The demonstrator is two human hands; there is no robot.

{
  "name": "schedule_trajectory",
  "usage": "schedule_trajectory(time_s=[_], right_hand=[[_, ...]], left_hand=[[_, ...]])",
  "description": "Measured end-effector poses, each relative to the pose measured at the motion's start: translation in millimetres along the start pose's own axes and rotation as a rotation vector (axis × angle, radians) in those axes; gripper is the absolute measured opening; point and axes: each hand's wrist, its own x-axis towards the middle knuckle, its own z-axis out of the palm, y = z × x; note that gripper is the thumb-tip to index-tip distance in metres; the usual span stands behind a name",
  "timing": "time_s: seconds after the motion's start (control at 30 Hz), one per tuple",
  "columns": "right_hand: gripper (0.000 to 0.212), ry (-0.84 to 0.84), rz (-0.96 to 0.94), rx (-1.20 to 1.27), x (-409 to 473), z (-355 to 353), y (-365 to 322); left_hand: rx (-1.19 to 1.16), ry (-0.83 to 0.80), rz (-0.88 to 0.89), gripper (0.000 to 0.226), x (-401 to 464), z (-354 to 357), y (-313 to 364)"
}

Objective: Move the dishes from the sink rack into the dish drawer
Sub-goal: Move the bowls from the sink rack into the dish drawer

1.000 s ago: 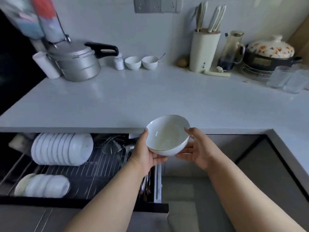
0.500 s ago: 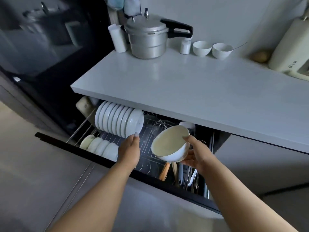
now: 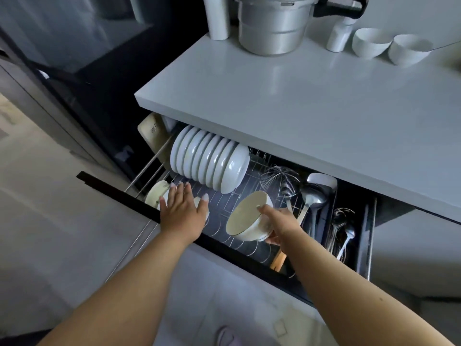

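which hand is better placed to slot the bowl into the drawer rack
Right. The right hand already grips the bowl, tilted above bare rack wires. The left hand is open, spread over the front row of small bowls.

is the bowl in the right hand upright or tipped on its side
Tipped. The bowl in the right hand has its opening facing left toward the left hand, above the drawer's wire rack.

No legible text — markings too blurred.
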Motion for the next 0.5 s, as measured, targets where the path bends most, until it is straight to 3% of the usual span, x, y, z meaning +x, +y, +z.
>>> schedule_trajectory(time_s=[0.23,0.5], right_hand=[[0.07,-0.005,0.067,-0.199,42.7,53.6,6.3],[0.088,-0.028,0.077,-0.425,67.2,104.1,3.4]], left_hand=[[0.262,0.026,0.158,0.072,22.0,3.3,-13.4],[0.255,-0.007,0.237,0.073,33.5,4.6,-17.5]])
